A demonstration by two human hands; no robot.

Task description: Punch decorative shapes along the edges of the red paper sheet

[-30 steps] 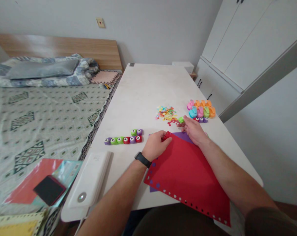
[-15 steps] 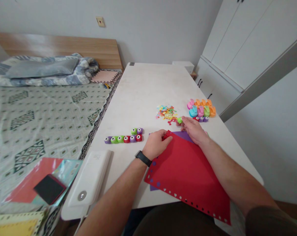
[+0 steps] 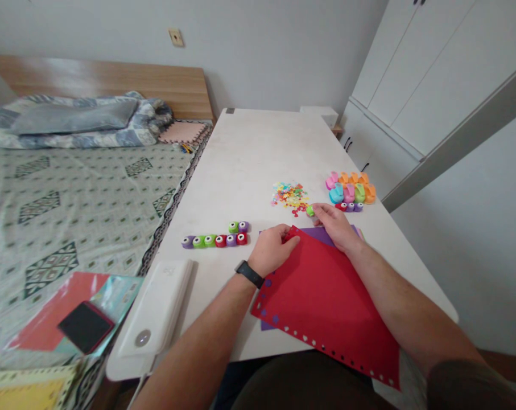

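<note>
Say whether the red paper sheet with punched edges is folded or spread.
Spread: the red sheet shows one broad face, no fold visible, the left hand at its far corner.

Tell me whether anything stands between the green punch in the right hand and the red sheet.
Nothing visible blocks the gap between the green punch, held in the right hand, and the red sheet. A strip of the purple sheet shows there; the left hand holds the red sheet's far corner.
</note>
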